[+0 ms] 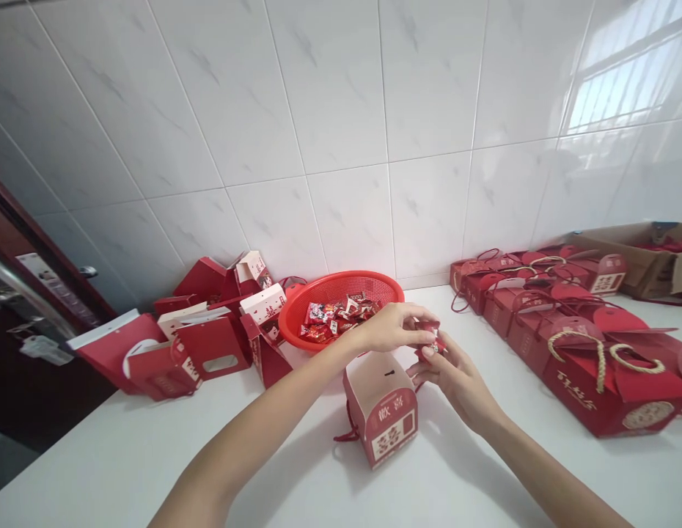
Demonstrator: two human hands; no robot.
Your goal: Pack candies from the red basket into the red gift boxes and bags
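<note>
In front of me a small red gift box (386, 427) with white Chinese characters stands upright on the white table, a red cord hanging at its left side. Beyond its top right corner my two hands meet around red wrapped candies (429, 345). My left hand (396, 327) reaches over from the left, its fingers closed on the candies. From the right, my right hand (456, 381) grips them with thumb and fingers. How many candies each hand holds is hidden. Just behind the box, a red plastic basket (341, 281) contains many wrapped candies (341, 315).
Several unfolded or part-folded red boxes (209, 341) crowd the table's left side. Rows of closed red gift boxes (610, 381) with cord handles stand at the right. Behind them is an open cardboard carton (649, 268). A tiled wall (352, 132) bounds the table's back.
</note>
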